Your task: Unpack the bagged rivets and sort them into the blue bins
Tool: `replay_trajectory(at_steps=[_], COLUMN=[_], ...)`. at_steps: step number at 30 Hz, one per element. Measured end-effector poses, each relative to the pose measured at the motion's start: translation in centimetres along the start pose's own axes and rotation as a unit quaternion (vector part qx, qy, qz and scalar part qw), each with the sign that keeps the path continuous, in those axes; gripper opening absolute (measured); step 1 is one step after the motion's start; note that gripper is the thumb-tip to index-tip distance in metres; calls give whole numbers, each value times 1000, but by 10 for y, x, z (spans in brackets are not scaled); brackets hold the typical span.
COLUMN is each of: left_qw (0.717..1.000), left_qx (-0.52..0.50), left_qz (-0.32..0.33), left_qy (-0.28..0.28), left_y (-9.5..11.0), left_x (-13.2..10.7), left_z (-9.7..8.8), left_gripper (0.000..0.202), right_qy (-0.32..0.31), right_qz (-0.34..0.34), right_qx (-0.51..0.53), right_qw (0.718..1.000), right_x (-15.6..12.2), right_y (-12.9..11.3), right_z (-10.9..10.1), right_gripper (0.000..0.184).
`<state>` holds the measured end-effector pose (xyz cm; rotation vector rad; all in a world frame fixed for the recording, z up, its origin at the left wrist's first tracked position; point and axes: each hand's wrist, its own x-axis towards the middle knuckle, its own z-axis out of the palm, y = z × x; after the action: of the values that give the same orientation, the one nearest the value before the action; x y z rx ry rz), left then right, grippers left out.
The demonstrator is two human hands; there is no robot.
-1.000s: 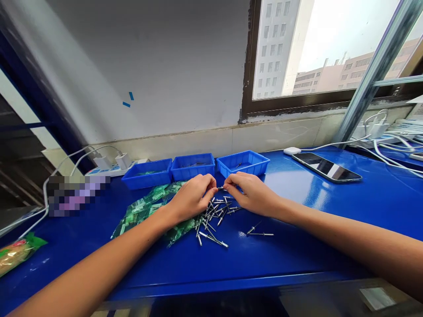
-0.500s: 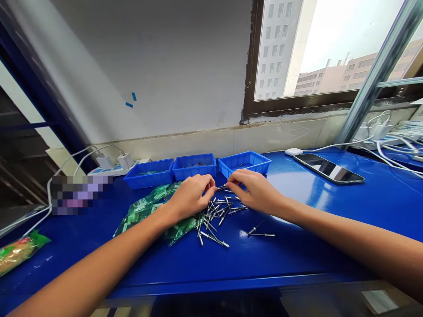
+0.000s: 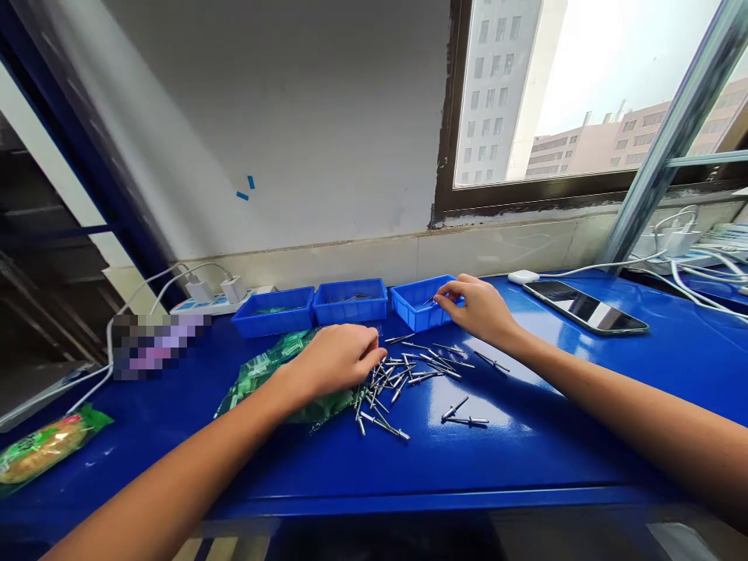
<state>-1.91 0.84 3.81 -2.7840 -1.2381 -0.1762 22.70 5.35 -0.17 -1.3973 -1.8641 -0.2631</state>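
See silvery metal rivets point(image 3: 399, 389), slim pins with thicker ends, strewn on the blue tabletop point(image 3: 292, 467) right of green plastic packaging point(image 3: 257, 370). Cannot count the overlapping heap; count 2 set apart nearer right. Count 3 blue bins point(image 3: 351, 313) along the far side, 1 phone point(image 3: 584, 306) far right, 2 white plugs point(image 3: 232, 290) far left. Find left hand point(image 3: 344, 358) curled at the heap's left, right hand point(image 3: 482, 312) pinched over the right bin; cannot tell whether gripping anything.

Open tabletop point(image 3: 421, 471) nearside of the rivets point(image 3: 399, 388), green bag point(image 3: 262, 366) crowding left, blue bins point(image 3: 351, 312) blocking behind
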Motion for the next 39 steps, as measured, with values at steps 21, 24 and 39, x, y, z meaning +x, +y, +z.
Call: replay_trajectory(at_steps=[21,24,39], left_qw=[998,998,985], left_qx=[11,5,-91], left_qz=[65,64,7], left_qy=[-10,12,147], left_y=[7,9,11], left_x=[-1,-1,1], left_z=[14,16,13], left_gripper=[15,15,18], right_qy=[-95,-128,-104], right_qz=[-199,-212,-175], right_qx=[103,126,133], right_qw=[970,961,970], right_x=[-32,-36,-34], right_y=[-63,-66,-65], right_z=[-13,-11,-15], right_gripper=[19,17,9])
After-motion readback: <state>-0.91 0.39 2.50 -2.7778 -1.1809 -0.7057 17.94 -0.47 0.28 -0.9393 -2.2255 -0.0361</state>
